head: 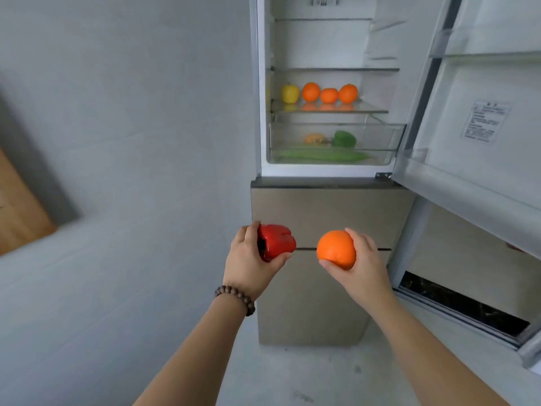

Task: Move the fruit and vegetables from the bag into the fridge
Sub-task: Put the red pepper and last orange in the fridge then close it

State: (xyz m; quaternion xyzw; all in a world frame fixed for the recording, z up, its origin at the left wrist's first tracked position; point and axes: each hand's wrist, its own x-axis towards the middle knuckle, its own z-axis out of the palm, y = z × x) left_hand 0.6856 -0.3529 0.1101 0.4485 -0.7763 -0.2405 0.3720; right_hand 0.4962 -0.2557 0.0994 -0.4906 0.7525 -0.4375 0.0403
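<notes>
Left hand, lower centre of the frame, closed around a glossy red bell pepper, thumb under it and fingers over its top; string of dark wooden beads on that wrist. Right hand, just right of it, wrapped around a round orange fruit, thumb beneath and fingertips on its far side. Pepper and orange apart, both held in front of the beige lower drawers of a tall fridge.

Upper compartment open at top centre, its white door swung out along the right edge. On a glass shelf: a yellow pepper-shaped fruit at the left, then three more oranges in a row beside it. Below, in a clear plastic crisper drawer: a green bell pepper, a blurred orange-yellow item to its left, and long pale green vegetables lying across the front. Bag not visible anywhere in frame. Pale grey wall filling the left half.
</notes>
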